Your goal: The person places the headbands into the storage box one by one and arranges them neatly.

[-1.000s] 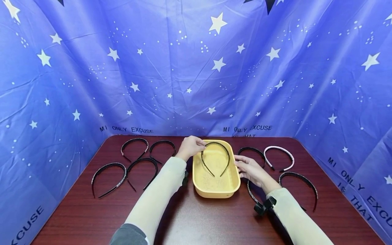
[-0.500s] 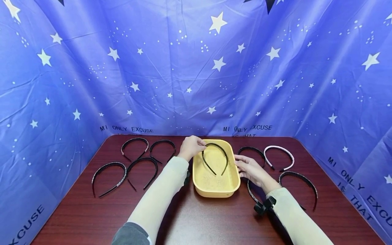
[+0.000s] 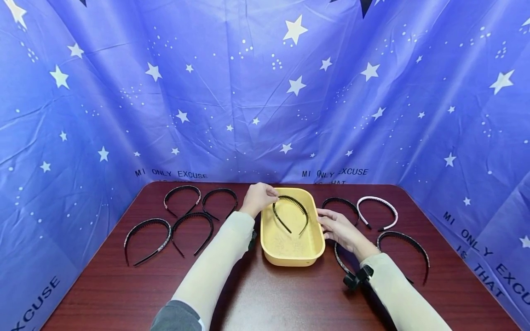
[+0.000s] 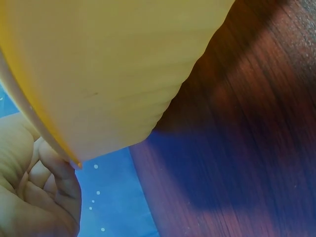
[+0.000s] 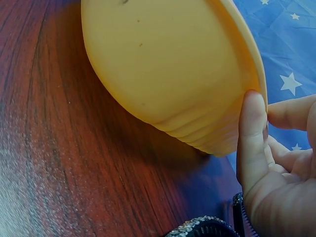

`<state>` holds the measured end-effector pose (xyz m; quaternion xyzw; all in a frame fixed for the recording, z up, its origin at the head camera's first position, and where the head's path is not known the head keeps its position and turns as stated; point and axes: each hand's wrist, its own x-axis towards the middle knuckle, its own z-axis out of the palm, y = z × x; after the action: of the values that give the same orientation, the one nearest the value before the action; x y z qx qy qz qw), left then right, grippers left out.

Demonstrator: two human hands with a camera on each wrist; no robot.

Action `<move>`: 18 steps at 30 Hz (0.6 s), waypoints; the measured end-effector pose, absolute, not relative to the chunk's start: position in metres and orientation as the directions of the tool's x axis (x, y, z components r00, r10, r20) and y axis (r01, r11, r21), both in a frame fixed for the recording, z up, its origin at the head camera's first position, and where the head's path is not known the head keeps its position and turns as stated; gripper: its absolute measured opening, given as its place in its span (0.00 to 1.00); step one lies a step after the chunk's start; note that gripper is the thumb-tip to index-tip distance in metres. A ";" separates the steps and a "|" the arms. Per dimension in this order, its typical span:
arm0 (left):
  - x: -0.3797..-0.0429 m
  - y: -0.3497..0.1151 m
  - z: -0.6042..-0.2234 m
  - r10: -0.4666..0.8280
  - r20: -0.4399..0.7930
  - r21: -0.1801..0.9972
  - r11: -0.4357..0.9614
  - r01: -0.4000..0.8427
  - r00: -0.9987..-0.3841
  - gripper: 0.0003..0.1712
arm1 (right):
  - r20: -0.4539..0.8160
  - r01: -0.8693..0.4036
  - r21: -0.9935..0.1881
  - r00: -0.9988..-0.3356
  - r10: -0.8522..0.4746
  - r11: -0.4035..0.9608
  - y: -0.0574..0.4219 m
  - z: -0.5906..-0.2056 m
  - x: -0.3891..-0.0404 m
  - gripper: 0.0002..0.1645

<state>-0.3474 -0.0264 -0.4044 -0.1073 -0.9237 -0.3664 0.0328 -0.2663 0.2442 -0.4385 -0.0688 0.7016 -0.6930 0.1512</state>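
A black headband (image 3: 306, 214) with comb teeth hangs over the inside of the yellow plastic basin (image 3: 290, 261), its ends toward the person. At the basin's far left rim, my left hand (image 3: 260, 199) pinches the headband near its top. In the left wrist view the curled fingers of the left hand (image 4: 39, 192) show beyond the basin's rim, and the headband is hidden. My right hand (image 3: 341, 231) holds the basin's right rim. The right wrist view has the thumb (image 5: 253, 118) against the basin's outer wall, with the index fingertip at the rim.
Several dark headbands (image 3: 192, 215) lie on the left of the brown table (image 3: 256, 299). To the right lie a pale pink headband (image 3: 378, 201), a dark one (image 3: 340, 201), a glittery one (image 3: 403, 237) and another (image 3: 339, 259) partly under the right wrist. A blue star-printed cloth (image 3: 232, 92) surrounds the table.
The headband has tilted and come slightly lower over the basin, and my left hand has shifted a touch to the right. My right hand and the basin have stayed in place.
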 end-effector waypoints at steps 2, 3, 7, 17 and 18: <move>-0.348 -0.026 -0.405 0.172 0.155 0.671 0.705 0.232 -0.973 0.06 | -0.115 0.111 -0.993 -0.945 -0.307 0.031 0.244 -0.439 -0.267 0.34; -0.347 -0.027 -0.405 0.172 0.162 0.671 0.703 0.236 -0.972 0.06 | -0.114 0.109 -0.994 -0.945 -0.308 0.031 0.244 -0.439 -0.267 0.34; -0.349 -0.027 -0.406 0.189 0.186 0.679 0.685 0.265 -0.964 0.06 | -0.112 0.107 -0.994 -0.944 -0.312 0.033 0.244 -0.438 -0.267 0.35; -0.352 -0.031 -0.408 0.223 0.204 0.706 0.641 0.301 -0.953 0.07 | -0.111 0.105 -0.994 -0.942 -0.318 0.037 0.244 -0.438 -0.266 0.35; -0.352 -0.032 -0.408 0.225 0.203 0.711 0.636 0.302 -0.953 0.08 | -0.109 0.103 -0.994 -0.941 -0.320 0.039 0.244 -0.437 -0.266 0.35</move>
<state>-0.3518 -0.0316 -0.4076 -0.1459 -0.9031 -0.4011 0.0478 -0.2659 0.2441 -0.4375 -0.0773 0.7041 -0.6890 0.1533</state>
